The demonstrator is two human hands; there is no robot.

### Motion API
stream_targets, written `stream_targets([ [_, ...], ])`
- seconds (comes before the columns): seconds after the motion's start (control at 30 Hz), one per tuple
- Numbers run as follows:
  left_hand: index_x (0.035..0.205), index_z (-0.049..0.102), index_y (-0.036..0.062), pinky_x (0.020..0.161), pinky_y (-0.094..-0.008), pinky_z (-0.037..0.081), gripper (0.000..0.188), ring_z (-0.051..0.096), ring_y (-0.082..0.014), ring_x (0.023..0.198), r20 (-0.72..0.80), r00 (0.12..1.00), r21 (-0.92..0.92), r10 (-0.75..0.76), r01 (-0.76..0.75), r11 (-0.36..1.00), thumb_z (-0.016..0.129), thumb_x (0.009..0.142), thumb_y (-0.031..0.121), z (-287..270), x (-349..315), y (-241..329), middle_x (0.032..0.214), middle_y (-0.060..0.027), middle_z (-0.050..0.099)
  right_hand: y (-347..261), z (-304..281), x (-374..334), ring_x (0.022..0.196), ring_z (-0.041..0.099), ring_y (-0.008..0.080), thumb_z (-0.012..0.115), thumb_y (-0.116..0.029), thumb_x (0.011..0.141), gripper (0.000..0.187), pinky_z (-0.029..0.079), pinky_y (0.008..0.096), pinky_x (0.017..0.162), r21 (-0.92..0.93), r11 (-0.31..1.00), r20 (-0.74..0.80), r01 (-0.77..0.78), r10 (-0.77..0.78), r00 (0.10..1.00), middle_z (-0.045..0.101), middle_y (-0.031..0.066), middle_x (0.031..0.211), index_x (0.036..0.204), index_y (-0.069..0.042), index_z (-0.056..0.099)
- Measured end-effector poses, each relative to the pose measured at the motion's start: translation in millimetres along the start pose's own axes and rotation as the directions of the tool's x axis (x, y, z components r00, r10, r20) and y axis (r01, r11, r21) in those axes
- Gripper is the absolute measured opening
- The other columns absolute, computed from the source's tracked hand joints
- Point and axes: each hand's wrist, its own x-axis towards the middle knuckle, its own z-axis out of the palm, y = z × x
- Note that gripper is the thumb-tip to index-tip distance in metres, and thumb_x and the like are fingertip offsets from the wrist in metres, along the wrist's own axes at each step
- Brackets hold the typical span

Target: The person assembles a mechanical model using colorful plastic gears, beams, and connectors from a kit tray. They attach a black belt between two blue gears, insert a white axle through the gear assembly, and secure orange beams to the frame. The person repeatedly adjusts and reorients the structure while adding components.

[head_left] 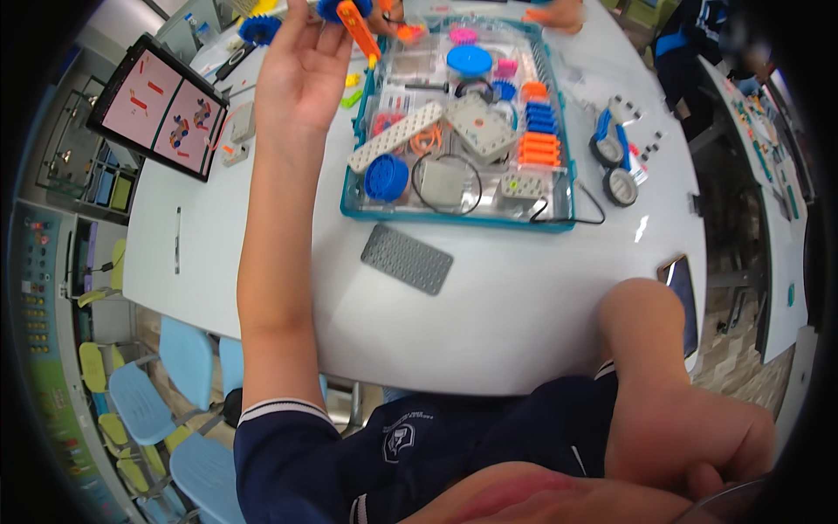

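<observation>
My left arm reaches far forward over the table, and my left hand (305, 74) is palm up at the top edge. Its fingers curl around a building-block model with a blue gear (260, 31) and an orange beam (358, 31); the fingertips are partly cut off. My right elbow rests on the table's front edge. Bent back toward me, my right hand (698, 445) is folded beside my face, with no object visible in it. A teal-rimmed tray (463, 220) of building parts lies ahead, including a long white beam (397, 137), a blue drum (386, 178) and a grey block (480, 127).
A grey studded plate (407, 259) lies before the tray. At the left stands a tablet (161, 109) with assembly pictures. Wheels (621, 186) and blue-handled pieces are right of the tray; a phone (678, 288) is near my elbow. Another person's hands (560, 16) are across the table.
</observation>
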Motion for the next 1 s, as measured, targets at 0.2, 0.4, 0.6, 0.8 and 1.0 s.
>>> stream_targets([
  [0.2, 0.109, 0.059, 0.0084, 0.098, -0.0402, 0.046, 0.025, 0.062, -0.0187, 0.103, -0.067, 0.997, 0.043, -0.036, 0.039, 0.998, 0.065, 0.094, 0.027, 9, -10, -10, 0.102, -0.0044, 0.066, 2, -52, 40, 0.048, 0.046, 0.0083, 0.053, -0.03, 0.09, 0.029, 0.04, 0.0236, 0.048, -0.109, 0.967, 0.046, -0.232, 0.238, 0.97, 0.046, -0.002, 0.055, 0.069, -0.01, 0.053],
  [0.4, 0.102, 0.058, 0.0067, 0.092, -0.0395, 0.047, 0.024, 0.061, -0.0196, 0.098, 0.209, 0.97, -0.049, -0.123, 0.136, 0.989, 0.063, 0.096, 0.029, 5, -12, -4, 0.098, -0.0066, 0.066, 102, -111, -19, 0.053, 0.047, 0.0053, 0.063, -0.027, 0.093, 0.025, 0.038, 0.019, 0.048, -0.838, 0.335, 0.02, -0.431, 0.808, 0.589, 0.057, -0.0029, 0.071, 0.107, -0.006, 0.065],
  [0.6, 0.112, 0.057, 0.0039, 0.101, -0.0443, 0.043, 0.034, 0.06, -0.0242, 0.11, 0.243, 0.955, -0.067, -0.168, 0.19, 0.98, 0.059, 0.097, 0.034, 23, -25, -11, 0.109, -0.0099, 0.066, 113, -121, -91, 0.056, 0.056, 0.0053, 0.071, -0.031, 0.088, 0.041, 0.04, 0.0193, 0.047, -0.828, -0.108, 0.045, -0.55, 0.965, -0.257, 0.065, 0.0016, 0.074, 0.119, -0.005, 0.063],
  [0.8, 0.137, 0.044, -0.0007, 0.107, -0.0484, 0.04, 0.055, 0.052, -0.0264, 0.126, 0.224, 0.968, 0.017, -0.117, 0.116, 0.993, 0.058, 0.096, 0.033, 34, -34, -23, 0.132, -0.0158, 0.057, 116, -124, -94, 0.057, 0.057, 0.0063, 0.073, -0.024, 0.087, 0.036, 0.041, 0.0192, 0.049, -0.78, -0.124, 0.079, -0.613, 0.952, -0.294, 0.065, 0.0009, 0.073, 0.117, -0.005, 0.067],
  [1.0, 0.143, 0.036, -0.0008, 0.112, -0.0448, 0.036, 0.065, 0.048, -0.0268, 0.131, 0.322, 0.927, 0.062, -0.193, 0.183, 0.981, 0.06, 0.095, 0.035, 30, -35, -25, 0.14, -0.0173, 0.05, 120, -134, -99, 0.073, 0.064, 0.0094, 0.073, -0.02, 0.087, 0.026, 0.05, 0.0237, 0.065, -0.814, 0.167, 0.256, -0.556, 0.963, -0.084, 0.068, 0.0016, 0.08, 0.106, -0.002, 0.071],
])
